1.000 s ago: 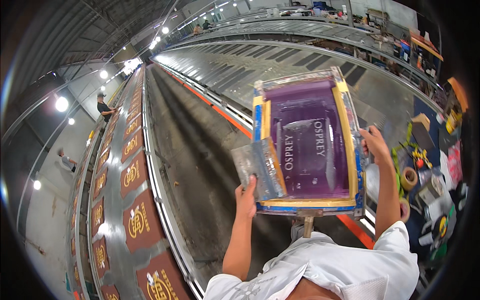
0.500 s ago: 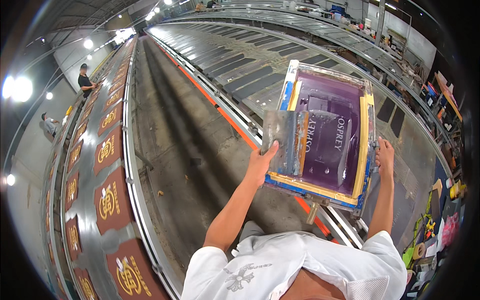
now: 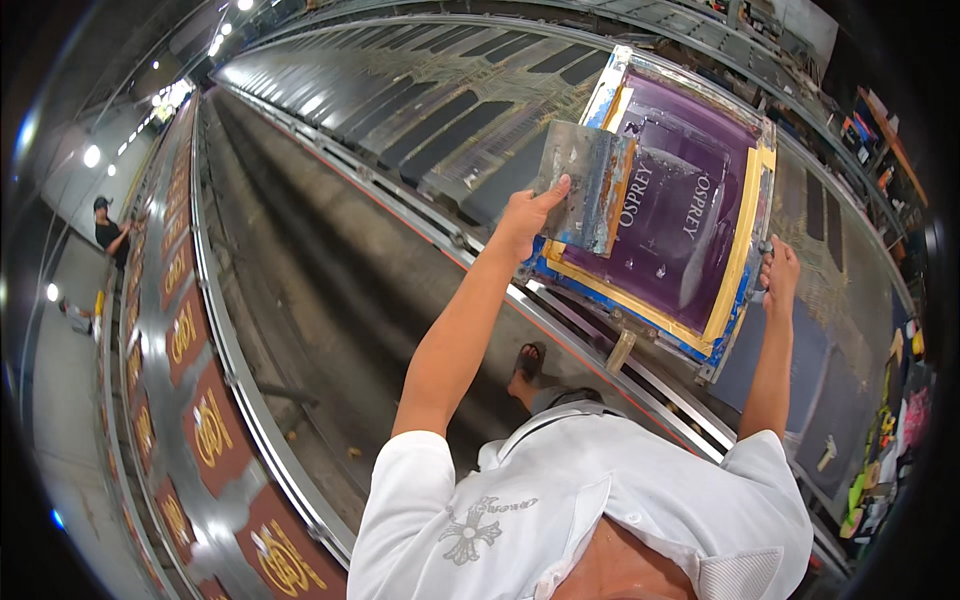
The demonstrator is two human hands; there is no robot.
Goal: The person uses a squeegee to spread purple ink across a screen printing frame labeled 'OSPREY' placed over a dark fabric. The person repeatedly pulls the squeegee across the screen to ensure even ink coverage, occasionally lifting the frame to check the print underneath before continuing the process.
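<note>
A screen-printing frame (image 3: 744,252) with a purple mesh, yellow tape border and blue outer edge lies over the long print table. My left hand (image 3: 527,218) grips a flat metal squeegee (image 3: 585,180), held upright at the frame's left edge, partly over the mesh. My right hand (image 3: 779,275) clasps the frame's right rail near its lower corner. Pale lettering shows through the purple mesh.
Long print tables (image 3: 420,120) with dark panels run into the distance. A left table carries several dark red cloths with gold emblems (image 3: 210,425). Metal rails (image 3: 600,340) run beneath the frame. A person in black (image 3: 108,232) stands far left. Clutter lies at the right edge (image 3: 885,440).
The view has swung so the frame now lies further right and up. My left hand has lifted the squeegee to the frame's upper left edge; my right hand stays on the right rail.
</note>
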